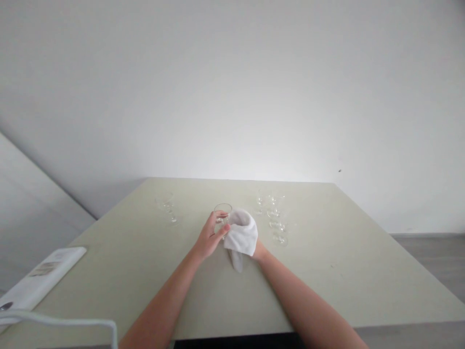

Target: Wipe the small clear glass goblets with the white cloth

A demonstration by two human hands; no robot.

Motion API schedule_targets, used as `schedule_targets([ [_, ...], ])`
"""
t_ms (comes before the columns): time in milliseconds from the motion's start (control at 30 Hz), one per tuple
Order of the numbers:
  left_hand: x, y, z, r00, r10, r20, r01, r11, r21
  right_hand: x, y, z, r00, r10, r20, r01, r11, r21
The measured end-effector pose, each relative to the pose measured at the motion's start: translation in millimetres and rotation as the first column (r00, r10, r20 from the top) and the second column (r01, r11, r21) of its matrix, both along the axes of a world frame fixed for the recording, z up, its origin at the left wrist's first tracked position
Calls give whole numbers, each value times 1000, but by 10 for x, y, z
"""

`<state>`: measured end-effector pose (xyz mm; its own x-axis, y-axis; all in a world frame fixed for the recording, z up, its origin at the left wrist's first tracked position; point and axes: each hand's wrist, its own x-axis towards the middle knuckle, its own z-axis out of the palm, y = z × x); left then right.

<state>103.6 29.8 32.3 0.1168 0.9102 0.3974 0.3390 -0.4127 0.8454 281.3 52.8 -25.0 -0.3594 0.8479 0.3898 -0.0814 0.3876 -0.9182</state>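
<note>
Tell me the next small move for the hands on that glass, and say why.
Probably turn the glass a little within the left hand. That hand grips its near left side, and the white cloth wrapped over the right hand presses only against its right side. The rim and far wall show bare, so a small turn would bring an uncovered part to the cloth.

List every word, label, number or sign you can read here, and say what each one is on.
None can be read.
White flat pack at the left edge of the table: a greyish printed patch, too blurred to read.
Glass in the left hand, white cloth, other glasses: no print visible.
</note>
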Motion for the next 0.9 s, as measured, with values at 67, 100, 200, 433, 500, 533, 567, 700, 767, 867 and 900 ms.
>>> schedule_targets([
  [67,32,-24,-4,997,-65,-37,65,998,12,-66,-42,19,1000,27,-12,-28,999,-23],
  [100,47,-35,-6,994,-96,-48,96,995,4,-89,-57,27,999,36,7,-36,999,-28],
  [200,79,-55,-16,984,-162,-68,159,986,-51,-107,-69,51,999,24,41,-24,1000,-13],
  [433,45,-25,13,995,-85,-59,81,994,-80,-59,-30,89,996,-24,87,26,999,-29],
  [500,34,-18,23,995,-72,-69,65,994,-90,-68,-24,71,995,-40,95,47,997,-68],
  [533,32,-16,23,995,-66,-74,59,994,-92,-73,-21,59,994,-48,97,56,996,-73],
  [567,32,-13,20,995,-61,-80,54,994,-93,-77,-18,48,994,-56,98,63,995,-72],
  [700,44,2,-12,994,-69,-81,61,993,-97,-79,-4,25,991,-72,110,77,996,-44],
  [767,51,12,-22,996,-72,-50,66,993,-98,-77,3,31,986,-88,141,90,996,-10],
  [867,52,19,-14,996,-41,74,50,991,-122,-67,-5,45,976,-108,188,102,994,43],
  [900,48,17,-5,990,-36,136,55,989,-139,-61,-16,49,973,-105,204,94,993,64],
])
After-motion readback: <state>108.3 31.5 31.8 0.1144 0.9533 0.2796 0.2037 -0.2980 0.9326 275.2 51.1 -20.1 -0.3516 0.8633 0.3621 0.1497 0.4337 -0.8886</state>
